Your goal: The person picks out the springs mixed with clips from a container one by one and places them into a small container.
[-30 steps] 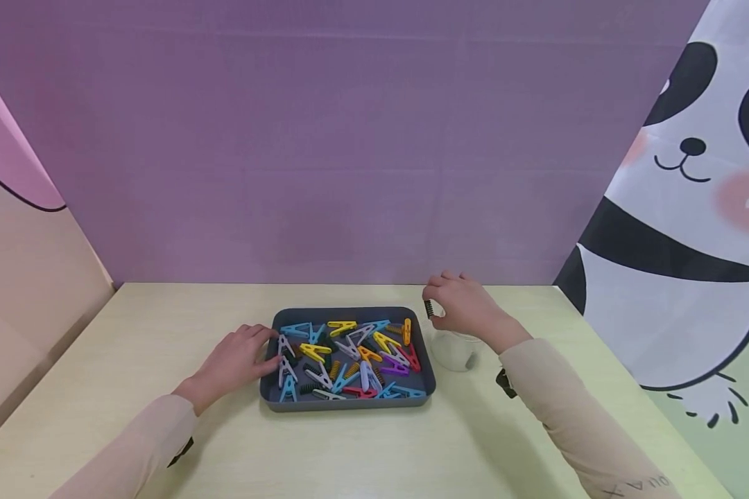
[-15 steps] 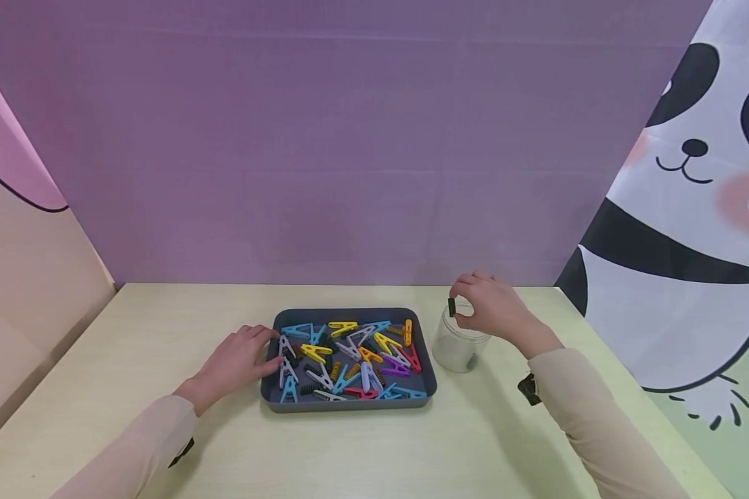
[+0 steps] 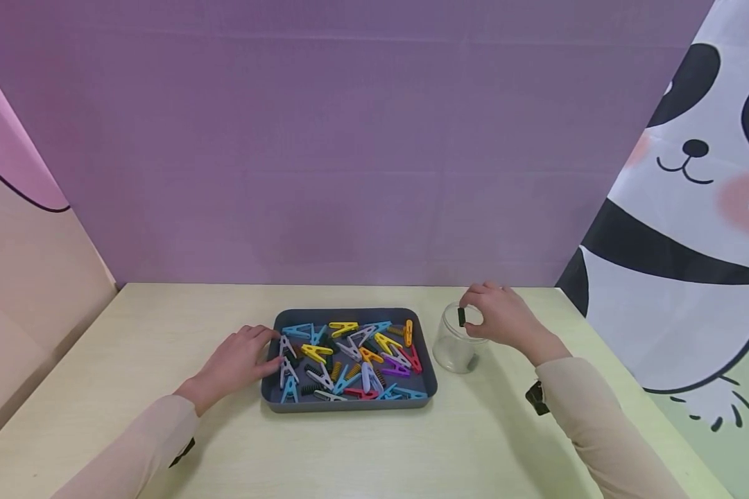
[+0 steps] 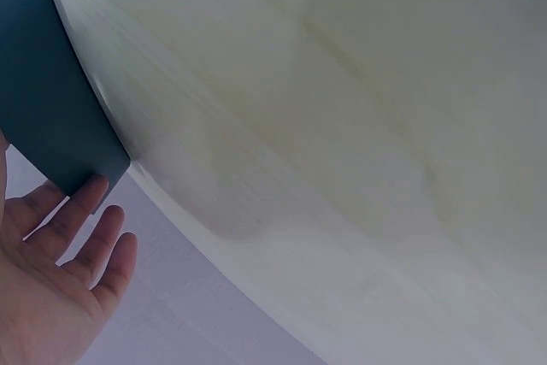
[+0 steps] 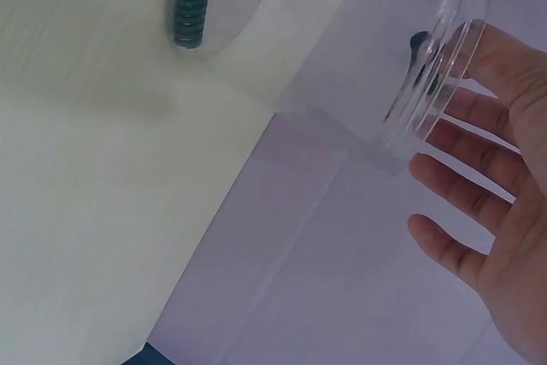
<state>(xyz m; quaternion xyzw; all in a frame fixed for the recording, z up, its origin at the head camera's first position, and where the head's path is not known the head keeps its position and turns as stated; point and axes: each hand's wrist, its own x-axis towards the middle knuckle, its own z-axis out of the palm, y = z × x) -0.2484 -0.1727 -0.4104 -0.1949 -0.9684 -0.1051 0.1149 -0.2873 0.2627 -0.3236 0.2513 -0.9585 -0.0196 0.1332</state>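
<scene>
A dark spring (image 3: 461,317) pinched in the right hand (image 3: 499,320) just over the mouth of a clear jar (image 3: 454,345).

The thumb and forefinger grasp the spring upright at the jar's rim; the other fingers are loosely spread; a second dark spring (image 5: 193,4) lies on the jar's bottom; the jar stands on the pale table (image 3: 162,326) just right of a grey tray (image 3: 427,374) heaped with coloured clothes pegs (image 3: 349,357) and springs; the left hand (image 3: 237,360) rests flat and relaxed on the table, fingertips touching the tray's left wall, holding nothing.
</scene>
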